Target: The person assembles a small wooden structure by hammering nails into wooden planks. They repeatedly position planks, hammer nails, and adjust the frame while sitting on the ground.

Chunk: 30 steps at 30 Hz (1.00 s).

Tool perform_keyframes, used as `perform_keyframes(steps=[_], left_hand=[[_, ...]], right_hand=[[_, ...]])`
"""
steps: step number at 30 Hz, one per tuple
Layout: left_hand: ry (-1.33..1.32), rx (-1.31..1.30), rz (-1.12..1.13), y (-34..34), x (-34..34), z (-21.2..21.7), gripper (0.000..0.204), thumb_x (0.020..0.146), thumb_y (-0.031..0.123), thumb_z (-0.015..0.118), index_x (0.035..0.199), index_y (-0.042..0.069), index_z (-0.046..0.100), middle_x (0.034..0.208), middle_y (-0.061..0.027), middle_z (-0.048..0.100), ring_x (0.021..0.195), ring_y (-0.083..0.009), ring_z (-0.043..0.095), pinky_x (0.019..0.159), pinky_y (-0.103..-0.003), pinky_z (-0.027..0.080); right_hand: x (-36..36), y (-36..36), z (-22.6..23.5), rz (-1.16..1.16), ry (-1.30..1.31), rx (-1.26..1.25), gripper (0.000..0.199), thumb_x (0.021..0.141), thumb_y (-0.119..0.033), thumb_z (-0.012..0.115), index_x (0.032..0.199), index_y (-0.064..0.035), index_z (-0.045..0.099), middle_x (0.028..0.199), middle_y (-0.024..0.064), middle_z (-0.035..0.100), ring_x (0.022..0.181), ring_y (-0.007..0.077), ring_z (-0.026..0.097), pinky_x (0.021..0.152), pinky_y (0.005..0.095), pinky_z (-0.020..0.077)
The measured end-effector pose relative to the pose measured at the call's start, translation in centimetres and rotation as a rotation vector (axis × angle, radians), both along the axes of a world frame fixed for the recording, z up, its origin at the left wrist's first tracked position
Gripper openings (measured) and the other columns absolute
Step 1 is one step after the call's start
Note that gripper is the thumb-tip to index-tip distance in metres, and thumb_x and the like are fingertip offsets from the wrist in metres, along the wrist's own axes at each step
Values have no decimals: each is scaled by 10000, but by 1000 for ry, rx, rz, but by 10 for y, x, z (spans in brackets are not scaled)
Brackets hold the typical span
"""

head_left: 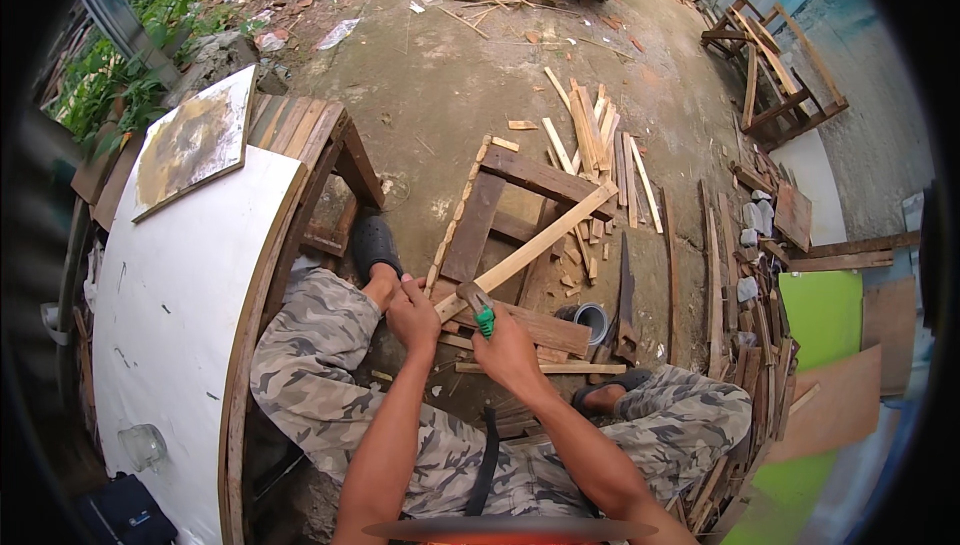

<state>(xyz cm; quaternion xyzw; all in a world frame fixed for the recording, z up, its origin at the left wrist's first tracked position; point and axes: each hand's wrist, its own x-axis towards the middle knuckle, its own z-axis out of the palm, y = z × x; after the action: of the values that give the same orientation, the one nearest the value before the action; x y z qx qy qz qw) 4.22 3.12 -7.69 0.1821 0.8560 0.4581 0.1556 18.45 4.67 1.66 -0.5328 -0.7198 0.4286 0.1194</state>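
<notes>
My right hand (507, 350) is closed round the green grip of a hammer (472, 293). The hammer's metal head sits over the near end of a long pale wooden strip (545, 238). That strip lies slantwise across a frame of dark brown boards (540, 180) on the ground between my legs. Beside the strip's near end is my left hand (412, 317), its fingers pinched together; what they hold is too small to make out. Along the frame's left side runs a narrow pale edging strip (459, 213) with a bumpy edge.
Loose wood strips (590, 130) are heaped beyond the frame. A handsaw (627, 295) and a grey can (592, 319) lie right of it. At my left stands a wooden table with a white board (190, 295) and a glass jar (143, 445). Timber lines the right wall.
</notes>
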Motion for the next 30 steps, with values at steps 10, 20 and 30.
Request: perform_keyframes(steps=[10,20,30], left_hand=[[-8,5,-20,-2,-1,1,473,1032,311,420,941,8,772,871,-186,742,835,-315,715,779,-405,518],[46,38,-46,0,-3,-6,522,1042,359,406,966,-11,766,907,-196,744,831,-320,709,785,-399,514],[227,67,-339,-17,12,22,431,953,308,669,1247,-3,616,1079,-171,718,992,-295,695,853,-379,518]], right_hand=[[-3,1,-4,-49,172,79,320,821,-98,679,1075,37,537,853,319,653,828,523,633,727,583,500],[0,-6,-15,-3,149,101,349,817,-99,651,1131,15,549,844,310,652,831,521,628,726,582,492],[98,-20,-19,-31,-7,-18,323,828,-155,626,1112,-4,599,937,303,669,947,504,628,830,556,494]])
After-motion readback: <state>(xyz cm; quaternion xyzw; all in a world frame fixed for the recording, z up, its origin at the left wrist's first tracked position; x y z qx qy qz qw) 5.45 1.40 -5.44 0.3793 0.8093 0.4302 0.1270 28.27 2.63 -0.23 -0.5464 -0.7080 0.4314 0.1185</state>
